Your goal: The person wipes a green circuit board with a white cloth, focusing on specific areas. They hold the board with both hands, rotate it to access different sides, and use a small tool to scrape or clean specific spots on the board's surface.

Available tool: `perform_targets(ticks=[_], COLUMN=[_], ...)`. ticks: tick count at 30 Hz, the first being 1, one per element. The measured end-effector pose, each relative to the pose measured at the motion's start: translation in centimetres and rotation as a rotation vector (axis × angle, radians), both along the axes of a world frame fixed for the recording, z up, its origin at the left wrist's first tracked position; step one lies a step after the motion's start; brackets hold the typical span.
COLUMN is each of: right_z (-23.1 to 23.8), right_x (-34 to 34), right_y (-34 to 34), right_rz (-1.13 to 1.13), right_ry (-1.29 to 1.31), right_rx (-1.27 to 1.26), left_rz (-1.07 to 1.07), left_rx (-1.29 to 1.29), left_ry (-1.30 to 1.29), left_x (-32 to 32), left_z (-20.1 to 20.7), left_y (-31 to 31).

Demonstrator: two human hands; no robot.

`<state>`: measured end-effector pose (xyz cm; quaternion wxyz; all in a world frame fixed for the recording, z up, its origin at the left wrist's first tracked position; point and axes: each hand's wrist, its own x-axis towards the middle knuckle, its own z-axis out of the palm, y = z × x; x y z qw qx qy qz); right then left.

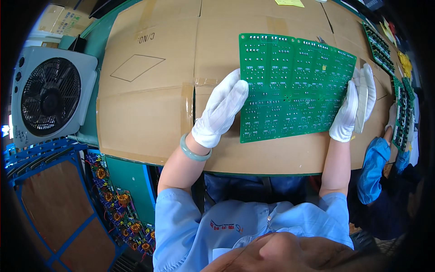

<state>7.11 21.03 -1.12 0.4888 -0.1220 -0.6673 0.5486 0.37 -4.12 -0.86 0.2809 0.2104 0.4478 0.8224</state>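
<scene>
A large green circuit board (290,90) is held up and tilted above the cardboard-covered table, its solder side facing me. Its surface carries many small solder points and a small yellow mark near the upper right. My left hand (222,109), in a white knit glove, grips the board's left edge. On the opposite edge my right hand (351,106), also gloved in white, is closed around the board; some of its fingers go behind the board and are hidden. A pale green bangle (195,155) circles my left wrist.
Flattened cardboard (149,104) covers the table. A grey box fan (52,95) stands at the left, above a blue rack (59,204). Boards with copper coils (122,199) sit beside it. At right are populated boards (378,47) and another person's blue sleeve (374,167).
</scene>
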Motion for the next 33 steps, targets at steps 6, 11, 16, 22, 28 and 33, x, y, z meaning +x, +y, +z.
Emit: perform_targets(ticks=[6,11,16,22,28,33], right_z=[0.0,0.0,-0.1,-0.4,0.2,0.2], right_x=[0.3,0.7,0.7,1.1,0.5,0.3], right_y=[-0.2,-0.2,-0.3,0.1,0.3,0.1], right_rz=[-0.035,0.011,0.022,0.017,0.004,0.094], right_ry=[0.075,0.147,0.169,0.175,0.039,-0.054], right_rx=[-0.079,-0.132,-0.133,-0.150,-0.034,-0.075], left_rz=[-0.020,-0.025,-0.052,-0.033,0.028,0.088], left_rx=[-0.040,0.045,0.014,0.082,-0.034,-0.040], left_ry=[0.053,0.084,0.077,0.048,0.037,-0.022], left_x=[0.1,0.3,0.2,0.5,0.2,0.1], left_z=[-0.1,0.3,-0.2,-0.2,-0.8,-0.8], left_y=[-0.6,-0.2,-0.8,-0.5,-0.3,0.2])
